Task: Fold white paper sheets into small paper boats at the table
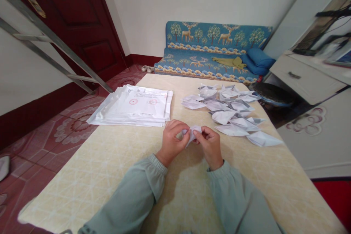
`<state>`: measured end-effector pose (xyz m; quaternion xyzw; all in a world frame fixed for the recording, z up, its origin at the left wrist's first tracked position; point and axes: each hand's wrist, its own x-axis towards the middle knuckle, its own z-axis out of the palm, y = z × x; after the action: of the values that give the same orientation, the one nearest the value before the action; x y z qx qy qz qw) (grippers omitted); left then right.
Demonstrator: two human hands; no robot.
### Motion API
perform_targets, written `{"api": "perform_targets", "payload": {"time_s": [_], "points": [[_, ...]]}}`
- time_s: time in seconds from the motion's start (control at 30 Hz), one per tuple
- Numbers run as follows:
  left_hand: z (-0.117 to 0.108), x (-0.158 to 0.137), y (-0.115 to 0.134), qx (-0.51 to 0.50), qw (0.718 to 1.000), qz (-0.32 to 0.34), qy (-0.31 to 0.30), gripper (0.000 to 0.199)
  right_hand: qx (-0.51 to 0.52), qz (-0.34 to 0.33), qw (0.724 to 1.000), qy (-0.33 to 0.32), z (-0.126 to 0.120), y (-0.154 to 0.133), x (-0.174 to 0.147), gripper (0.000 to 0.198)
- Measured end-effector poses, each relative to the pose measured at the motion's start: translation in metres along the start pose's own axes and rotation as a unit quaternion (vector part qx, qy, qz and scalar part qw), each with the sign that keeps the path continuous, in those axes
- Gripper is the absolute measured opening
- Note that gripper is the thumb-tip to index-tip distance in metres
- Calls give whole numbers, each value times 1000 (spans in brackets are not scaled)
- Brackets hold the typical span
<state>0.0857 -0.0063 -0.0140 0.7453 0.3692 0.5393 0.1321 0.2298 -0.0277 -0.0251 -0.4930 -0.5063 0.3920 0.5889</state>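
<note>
Between my two hands, above the table, is a small piece of folded white paper (191,135). My left hand (174,139) pinches its left edge between thumb and fingers. On the other side my right hand (210,143) grips it, with the thumb on the near face and the fingers curled behind. Part of the paper is hidden by the fingers. To the right of my hands lie several folded paper boats (231,128) in a loose cluster, white and grey. A stack of printed paper sheets (145,104) with red stamps sits beyond my left hand.
The table (109,168) has a pale yellow patterned cover. Past its far edge stands a blue sofa (189,58) with a deer print. A metal ladder (55,44) leans at the left by a dark red door (74,11). A white cabinet (315,117) is at the right.
</note>
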Motion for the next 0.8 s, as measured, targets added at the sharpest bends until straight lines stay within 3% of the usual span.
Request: {"api": "perform_targets", "payload": {"time_s": [0.27,0.67,0.8], "points": [[-2,-2,1,85,990,100,-57,13,-116,-43,992,33,-1,7,3,8],[-3,0,-3,48,994,74,-58,7,-175,-145,972,-59,-4,-1,2,2],[-3,3,0,10,998,30,-53,10,-148,-141,974,-94,-4,-2,0,15]]}}
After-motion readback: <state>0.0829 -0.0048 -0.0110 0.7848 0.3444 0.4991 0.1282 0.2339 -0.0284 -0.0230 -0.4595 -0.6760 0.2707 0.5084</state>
